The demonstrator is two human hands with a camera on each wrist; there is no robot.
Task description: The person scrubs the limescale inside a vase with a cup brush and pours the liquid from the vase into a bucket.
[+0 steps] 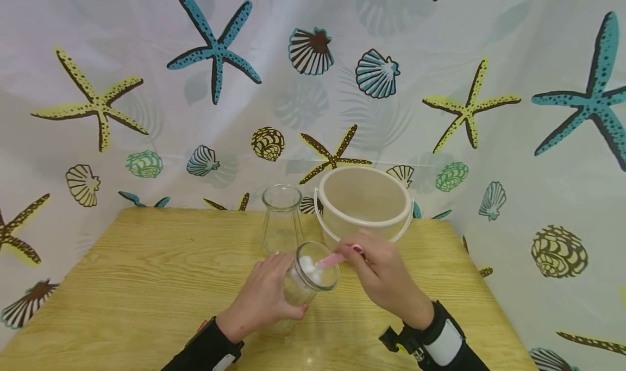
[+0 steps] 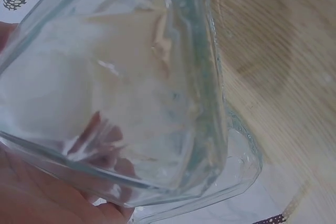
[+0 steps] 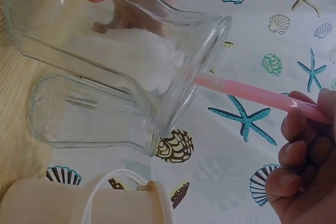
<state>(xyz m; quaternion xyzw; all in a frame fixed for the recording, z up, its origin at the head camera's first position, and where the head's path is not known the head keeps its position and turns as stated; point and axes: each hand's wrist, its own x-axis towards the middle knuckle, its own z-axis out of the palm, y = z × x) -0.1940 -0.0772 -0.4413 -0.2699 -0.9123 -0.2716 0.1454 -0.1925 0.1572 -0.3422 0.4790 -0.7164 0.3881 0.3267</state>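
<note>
My left hand (image 1: 266,295) grips a clear glass jar (image 1: 296,293) by its side, its mouth tilted toward the right. With curled fingers my right hand (image 1: 383,278) holds the pink handle (image 3: 257,95) of a bottle brush (image 1: 331,260). The handle runs through the jar's mouth. A soft white mass (image 3: 149,59), apparently the brush head, lies inside near the neck; how it joins the handle is unclear. In the left wrist view the jar's thick faceted base (image 2: 194,145) fills much of the picture, with left fingers (image 2: 31,192) beneath it.
A second clear glass jar (image 1: 282,227) stands upright just behind the held one. To its right is a cream bucket (image 1: 337,224) with a white handle. Both stand on the wooden table (image 1: 161,262). A cloth (image 1: 146,12) printed with starfish and shells hangs behind.
</note>
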